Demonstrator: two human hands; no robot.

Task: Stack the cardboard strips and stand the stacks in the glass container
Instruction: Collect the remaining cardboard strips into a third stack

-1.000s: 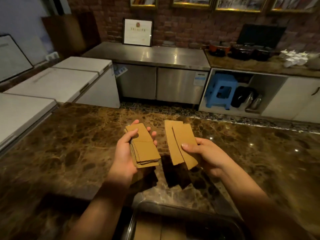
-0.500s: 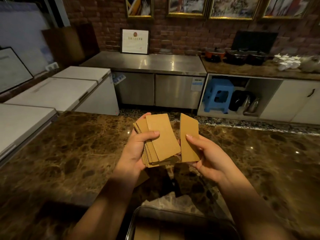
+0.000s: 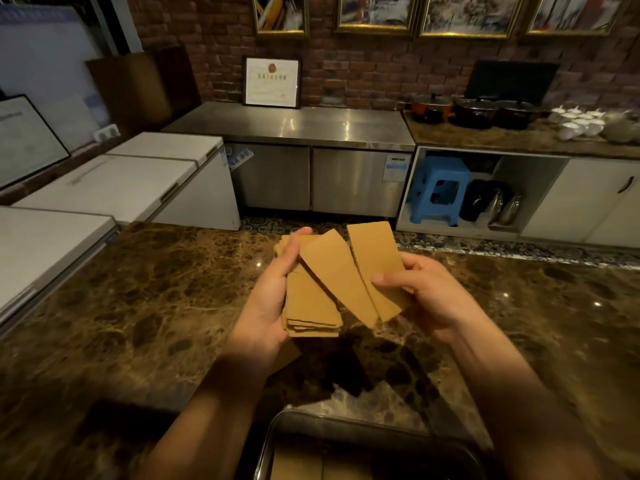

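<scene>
L hand (image 3: pixel 268 299): fingers curled round a stack of cardboard strips (image 3: pixel 311 306), thumb up along its left edge; stack held above the marble counter (image 3: pixel 138 306), edges a bit uneven at the near end.
R hand (image 3: pixel 426 296): thumb pinches two loose strips (image 3: pixel 374 271), fanned apart at the top, lower ends overlapping; the left one leans over the stack & touches it.
Glass container (image 3: pixel 346 427): near edge of counter, just below the hands; more cardboard inside, only partly in view.
Background: steel worktop (image 3: pixel 294 124) w/ framed certificate (image 3: pixel 272 83), blue stool (image 3: pixel 438 188) under the side counter, white chest freezers (image 3: pixel 121 181) at left.
</scene>
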